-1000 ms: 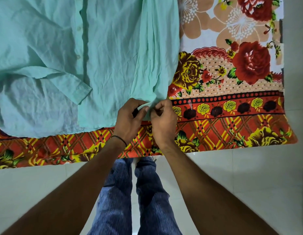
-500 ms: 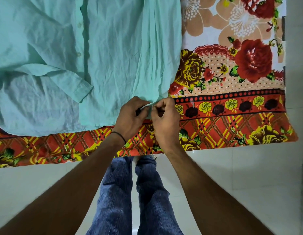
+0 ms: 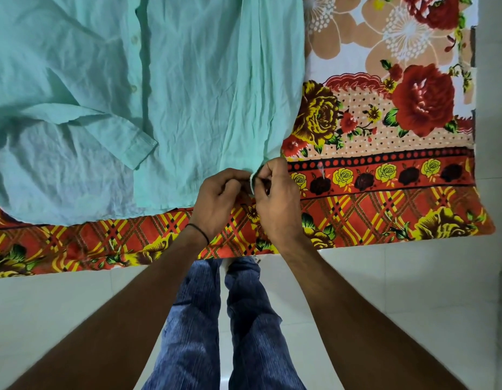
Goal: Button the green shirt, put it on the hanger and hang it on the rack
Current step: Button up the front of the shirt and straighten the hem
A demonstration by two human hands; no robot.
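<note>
The flap of cuff [image 3: 252, 182] showing between the hands has shrunk to a sliver since a second ago.
Left hand [image 3: 218, 198] and right hand [image 3: 275, 198] both pinch it, fingers curled, knuckles hiding the button. The green shirt [image 3: 188, 94] lies flat and front up on a floral sheet [image 3: 384, 164], long axis running away from the person, hem nearest, placket buttons [image 3: 134, 88] in a line; its other sleeve [image 3: 140, 147] lies folded across the front. Jeans [image 3: 193, 319] and white floor [image 3: 412, 291] show below.
</note>
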